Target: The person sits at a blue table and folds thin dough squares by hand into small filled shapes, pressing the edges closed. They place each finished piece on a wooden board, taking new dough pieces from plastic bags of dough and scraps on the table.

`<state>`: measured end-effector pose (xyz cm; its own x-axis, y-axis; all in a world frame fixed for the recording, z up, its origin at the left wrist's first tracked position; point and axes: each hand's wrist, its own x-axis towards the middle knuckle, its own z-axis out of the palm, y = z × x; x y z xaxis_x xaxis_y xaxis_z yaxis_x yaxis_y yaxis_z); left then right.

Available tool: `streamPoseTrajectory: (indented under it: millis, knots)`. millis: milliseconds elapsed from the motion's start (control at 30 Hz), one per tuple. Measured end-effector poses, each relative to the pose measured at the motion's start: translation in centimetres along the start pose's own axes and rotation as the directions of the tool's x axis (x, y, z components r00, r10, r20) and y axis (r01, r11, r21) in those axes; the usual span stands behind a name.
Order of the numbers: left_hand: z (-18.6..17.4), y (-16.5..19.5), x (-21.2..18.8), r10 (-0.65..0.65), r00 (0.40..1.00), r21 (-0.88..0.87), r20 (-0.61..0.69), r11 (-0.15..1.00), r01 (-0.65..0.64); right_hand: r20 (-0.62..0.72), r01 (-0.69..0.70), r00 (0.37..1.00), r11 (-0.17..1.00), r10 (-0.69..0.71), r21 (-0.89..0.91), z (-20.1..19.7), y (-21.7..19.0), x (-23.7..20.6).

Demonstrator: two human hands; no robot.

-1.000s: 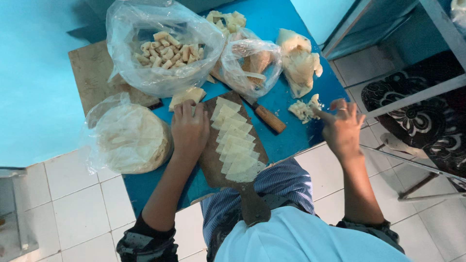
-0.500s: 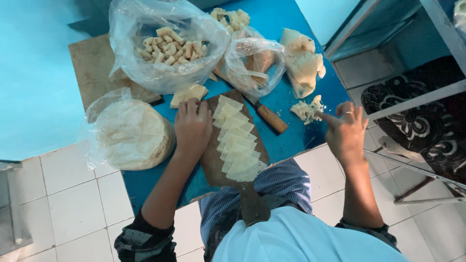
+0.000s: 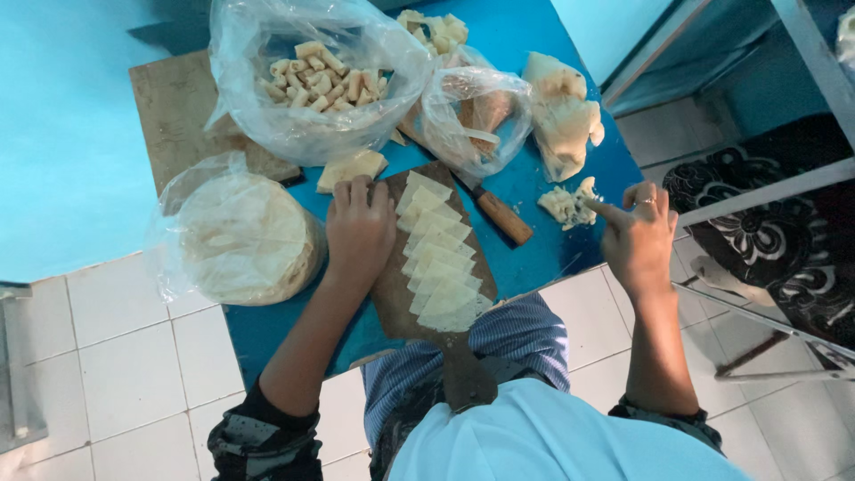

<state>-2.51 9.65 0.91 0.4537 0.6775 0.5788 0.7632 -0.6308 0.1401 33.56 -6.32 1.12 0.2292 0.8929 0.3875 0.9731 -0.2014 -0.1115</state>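
A wooden paddle board point(image 3: 392, 294) lies on the blue table point(image 3: 525, 258) and carries a row of several overlapping triangular dough wrappers point(image 3: 441, 263). My left hand point(image 3: 359, 227) rests palm down on the board's left side, fingers curled at the far edge beside the wrappers. Over the table's right edge my right hand point(image 3: 639, 239) hovers with its forefinger stretched toward a small crumbly lump of filling point(image 3: 570, 203). A ring shows on one finger. Neither hand holds anything.
A clear bag of rolled pastries point(image 3: 316, 76) sits at the back on a wooden board point(image 3: 178, 116). A bagged stack of round wrappers point(image 3: 245, 236) lies left. A wooden-handled knife point(image 3: 499, 216), a second plastic bag point(image 3: 476, 111) and dough scraps point(image 3: 561, 111) lie right. Metal shelving point(image 3: 784, 187) stands right.
My right hand has lifted slightly from the filling lump and now points at it. My left hand has stayed on the board.
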Motion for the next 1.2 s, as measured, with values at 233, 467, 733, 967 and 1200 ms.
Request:
streamPoseTrajectory:
  millis: [233,467,733,967,1200]
  knots:
    - [-0.4,0.1,0.2,-0.012,1.0,-0.031,0.002,0.999,0.012,-0.039,0.001,0.999,1.0,0.0,0.025,1.0,0.8,0.5]
    - [-0.5,0.3,0.1,0.001,1.0,-0.003,-0.009,1.0,-0.001,-0.048,0.056,0.997,0.998,-0.055,0.006,1.4,1.1,0.6]
    - [-0.2,0.2,0.1,-0.012,1.0,-0.011,0.002,1.0,0.012,0.005,0.044,0.999,0.999,-0.043,-0.025,0.8,0.1,0.5]
    - [-0.3,0.4,0.2,0.011,1.0,0.025,-0.024,1.0,-0.011,0.018,0.068,0.998,0.994,-0.067,-0.088,0.6,-0.2,1.0]
    - [-0.1,0.6,0.2,0.015,0.999,0.039,-0.029,0.999,-0.014,0.032,0.055,0.998,0.998,-0.054,-0.015,0.8,-0.2,1.2]
